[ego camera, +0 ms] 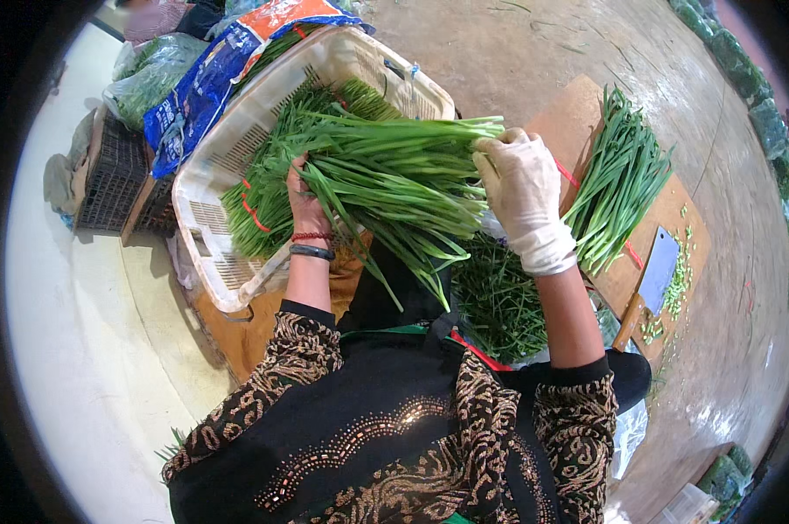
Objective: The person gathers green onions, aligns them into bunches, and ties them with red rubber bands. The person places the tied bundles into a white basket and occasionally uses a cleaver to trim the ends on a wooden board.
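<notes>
My bare left hand (pixel 308 203), with a red bead bracelet and a dark bangle at the wrist, holds a loose bunch of garlic chives (pixel 394 173) by its leafy end. The bunch lies sideways over the near side of a white plastic basket (pixel 184 196). In a white glove, my right hand (pixel 522 190) pinches at the pale stalk ends; its fingertips are partly hidden. Several chive bundles (pixel 254 223) rest in the basket, some bound with red ties. To the right, another chive bunch (pixel 620 177) lies across red ties on a wooden board (pixel 689 209).
A cleaver (pixel 657 268) lies on the board beside chopped stalk ends (pixel 677 288). Loose leaves (pixel 499 295) are heaped by my knees. A blue and orange bag (pixel 198 98), a bag of greens (pixel 152 85) and a black crate (pixel 113 177) stand left. Bagged greens (pixel 735 62) line the far right.
</notes>
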`<control>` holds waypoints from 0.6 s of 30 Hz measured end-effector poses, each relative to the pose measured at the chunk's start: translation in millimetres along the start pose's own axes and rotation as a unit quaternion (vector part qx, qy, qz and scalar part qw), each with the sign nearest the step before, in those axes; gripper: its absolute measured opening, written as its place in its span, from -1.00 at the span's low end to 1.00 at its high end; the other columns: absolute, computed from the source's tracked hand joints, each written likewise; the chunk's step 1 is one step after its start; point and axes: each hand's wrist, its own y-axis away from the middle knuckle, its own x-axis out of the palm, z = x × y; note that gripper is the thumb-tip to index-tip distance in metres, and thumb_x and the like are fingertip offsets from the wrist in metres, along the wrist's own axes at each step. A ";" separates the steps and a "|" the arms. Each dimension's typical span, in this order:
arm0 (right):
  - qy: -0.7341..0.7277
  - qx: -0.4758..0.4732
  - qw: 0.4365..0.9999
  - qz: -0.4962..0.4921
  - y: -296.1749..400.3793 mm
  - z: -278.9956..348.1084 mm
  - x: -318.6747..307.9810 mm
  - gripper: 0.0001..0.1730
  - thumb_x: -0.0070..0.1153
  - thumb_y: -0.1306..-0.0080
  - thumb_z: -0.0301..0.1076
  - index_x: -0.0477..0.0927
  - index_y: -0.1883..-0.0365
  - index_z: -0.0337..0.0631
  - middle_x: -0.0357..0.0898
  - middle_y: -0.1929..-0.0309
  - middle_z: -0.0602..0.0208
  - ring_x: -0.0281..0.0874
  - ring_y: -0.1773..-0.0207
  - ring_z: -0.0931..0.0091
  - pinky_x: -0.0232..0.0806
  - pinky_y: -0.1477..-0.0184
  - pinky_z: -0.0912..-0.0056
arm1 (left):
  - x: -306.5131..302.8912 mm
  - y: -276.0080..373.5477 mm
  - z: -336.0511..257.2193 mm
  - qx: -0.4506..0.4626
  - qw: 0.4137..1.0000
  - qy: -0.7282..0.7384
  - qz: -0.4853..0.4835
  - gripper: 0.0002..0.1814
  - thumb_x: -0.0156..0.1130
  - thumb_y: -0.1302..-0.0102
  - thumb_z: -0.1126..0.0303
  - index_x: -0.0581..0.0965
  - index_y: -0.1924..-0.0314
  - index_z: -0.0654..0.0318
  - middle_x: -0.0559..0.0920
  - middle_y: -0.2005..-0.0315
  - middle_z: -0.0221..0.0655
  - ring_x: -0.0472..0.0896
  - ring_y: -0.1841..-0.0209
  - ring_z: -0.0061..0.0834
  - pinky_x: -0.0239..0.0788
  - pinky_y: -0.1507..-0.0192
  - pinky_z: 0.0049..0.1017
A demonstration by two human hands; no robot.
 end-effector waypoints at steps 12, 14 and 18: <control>-0.118 0.282 0.948 0.083 -9.2 14.9 45.4 -0.46 0.51 -0.08 0.01 0.51 0.21 -0.13 0.64 0.28 0.16 0.67 0.25 0.15 0.47 0.18 0.09 | -9.2 -5.8 -12.6 0.030 0.999 0.028 0.031 -0.63 0.29 -0.27 0.14 0.65 0.03 0.22 0.72 0.14 -0.35 0.67 0.10 -0.35 0.55 0.00 -0.35; -0.160 0.303 0.934 0.100 -7.3 11.6 46.0 -0.51 0.50 -0.09 -0.08 0.49 0.22 -0.13 0.60 0.25 0.16 0.65 0.23 0.14 0.46 0.17 0.07 | -15.5 -9.7 -16.6 0.017 0.997 0.038 0.067 -0.60 0.28 -0.26 0.15 0.65 0.00 0.24 0.73 0.11 -0.32 0.67 0.08 -0.31 0.55 -0.05 -0.32; -0.175 0.258 0.948 0.067 2.2 5.7 44.9 -0.62 0.42 -0.15 -0.21 0.48 0.23 -0.11 0.62 0.33 0.19 0.66 0.27 0.15 0.45 0.19 0.06 | -13.0 -14.3 -17.0 0.029 0.997 0.009 0.072 -0.60 0.27 -0.24 0.15 0.67 0.02 0.24 0.74 0.10 -0.28 0.69 0.09 -0.26 0.56 -0.05 -0.28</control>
